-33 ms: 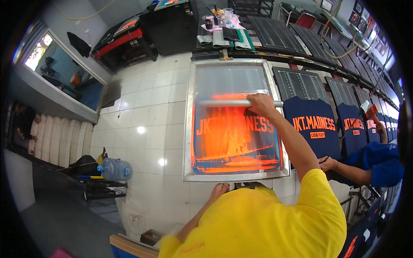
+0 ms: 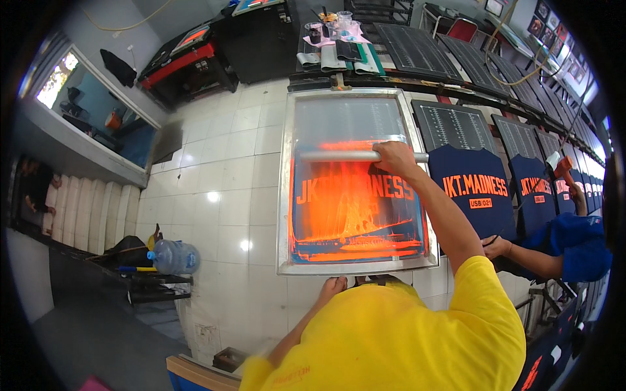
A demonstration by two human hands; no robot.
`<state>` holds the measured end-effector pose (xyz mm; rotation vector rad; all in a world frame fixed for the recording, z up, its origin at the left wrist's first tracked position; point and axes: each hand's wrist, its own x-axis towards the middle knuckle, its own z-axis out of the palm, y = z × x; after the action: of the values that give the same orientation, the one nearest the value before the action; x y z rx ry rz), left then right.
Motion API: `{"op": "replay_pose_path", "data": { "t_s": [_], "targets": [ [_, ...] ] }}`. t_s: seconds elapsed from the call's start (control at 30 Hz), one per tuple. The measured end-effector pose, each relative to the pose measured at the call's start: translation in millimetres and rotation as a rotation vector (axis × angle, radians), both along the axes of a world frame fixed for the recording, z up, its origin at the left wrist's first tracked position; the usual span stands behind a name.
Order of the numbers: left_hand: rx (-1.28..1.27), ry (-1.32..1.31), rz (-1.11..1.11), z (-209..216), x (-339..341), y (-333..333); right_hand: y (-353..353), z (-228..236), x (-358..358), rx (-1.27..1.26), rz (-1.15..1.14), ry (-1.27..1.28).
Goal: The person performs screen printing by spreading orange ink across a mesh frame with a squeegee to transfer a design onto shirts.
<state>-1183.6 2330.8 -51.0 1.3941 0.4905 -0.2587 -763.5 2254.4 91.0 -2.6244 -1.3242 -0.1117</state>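
Note:
A screen printing frame point(image 2: 285, 195) with a metal rim lies before me, its mesh streaked with bright orange ink point(image 2: 345, 208). Beneath the mesh, orange lettering on dark cloth shows through. My right hand point(image 2: 395, 158) is wrapped round the right part of a squeegee point(image 2: 332, 156), whose long silver handle lies crosswise over the upper edge of the ink. Below the blade, the ink runs in streaks to a thick band near the frame's near side. My left hand point(image 2: 336, 285) is closed just below the near rim; whatever its fingers hold is hidden.
Dark blue printed shirts point(image 2: 475, 189) lie on boards in a row to the right. A co-worker in a blue sleeve point(image 2: 577, 244) stands there, holding an orange tool point(image 2: 563, 168). Cups point(image 2: 342, 25) stand beyond the frame. A water bottle point(image 2: 177, 258) lies at left.

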Motion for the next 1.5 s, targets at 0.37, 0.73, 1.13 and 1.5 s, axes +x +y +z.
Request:
{"op": "replay_pose_path", "data": {
  "t_s": [0.37,0.73,1.13,1.5],
  "targets": [
    [0.082,-0.053,-0.008,4,2,4,-71,2,-164,-0.046,0.085,0.051],
    [0.209,-0.049,-0.155,6,9,17,-118,-37,-272,-0.002,0.079,0.049],
    [0.413,0.040,-0.539,23,-11,70,-151,-45,-240,0.436,-0.180,0.084],
    [0.196,0.367,-0.393,41,-34,127,-172,-37,-224,0.335,-0.119,0.152]
  ]
}}
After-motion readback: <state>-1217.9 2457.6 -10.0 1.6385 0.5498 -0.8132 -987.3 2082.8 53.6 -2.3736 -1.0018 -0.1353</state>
